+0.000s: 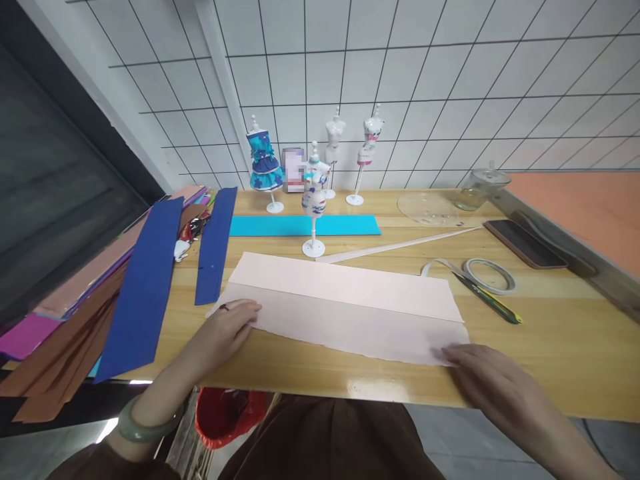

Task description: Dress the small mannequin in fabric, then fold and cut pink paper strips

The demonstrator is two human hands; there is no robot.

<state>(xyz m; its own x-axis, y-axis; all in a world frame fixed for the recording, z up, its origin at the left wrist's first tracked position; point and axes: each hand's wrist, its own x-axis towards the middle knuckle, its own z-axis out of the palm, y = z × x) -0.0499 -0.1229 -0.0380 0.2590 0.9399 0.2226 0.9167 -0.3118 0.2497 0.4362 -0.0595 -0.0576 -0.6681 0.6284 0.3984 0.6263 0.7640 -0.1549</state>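
A pale pink sheet of paper lies across the table in front of me, with a straight crease or layer edge running along its length and an uneven near edge. My left hand, wearing a ring and a green bangle, holds its near left corner, fingers together. At the near right corner, the fingertips of my right hand pinch the paper; the thumb is mostly hidden. Just behind the sheet stands a small mannequin with a patterned torso. A narrow pale strip reaches back right from the sheet.
Right of the sheet lie a tape roll, a utility knife and a phone. Blue strips and brown paper are at left. A turquoise strip and a dressed mannequin are behind. A red-lined bin stands below.
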